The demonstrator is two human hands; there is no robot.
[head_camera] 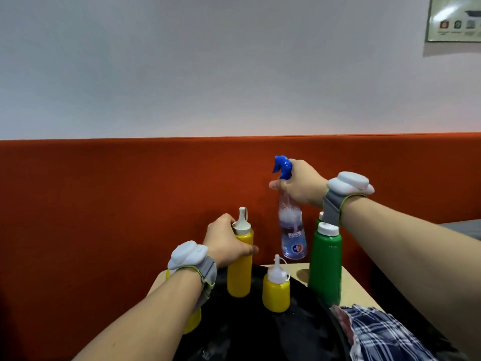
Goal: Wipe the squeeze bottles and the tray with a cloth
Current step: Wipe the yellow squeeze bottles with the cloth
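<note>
The left hand (226,243) grasps the tall yellow squeeze bottle (239,272) round its shoulder, just under the white cap. The bottle is upright with its base at the far edge of the black tray (260,340); whether it rests there or is lifted a little is not clear. The right hand (299,186) is wrapped round the neck of a clear spray bottle (291,230) with a blue trigger head. It holds this in the air above the far side of the desk (356,287), nozzle turned toward the tall yellow one.

A small yellow squeeze bottle (276,293) stands on the tray near its middle. Another yellow bottle (192,321) is mostly hidden behind the left forearm. A green squeeze bottle (325,269) stands on the desk just beside the tray, with the white cap of a second one (321,216) showing behind it. The checked cloth (377,332) lies crumpled at the near right, over the tray's rim, and neither hand touches it.

Judging by this, the work sits at the wetting stage: cleaner is about to go on the tall yellow bottle, and wiping it comes after. Nothing shows that any bottle has been wiped. The yellow and green bottles all seem left to do. So does the tray, which looks best cleared of bottles before the cloth goes over it
</note>
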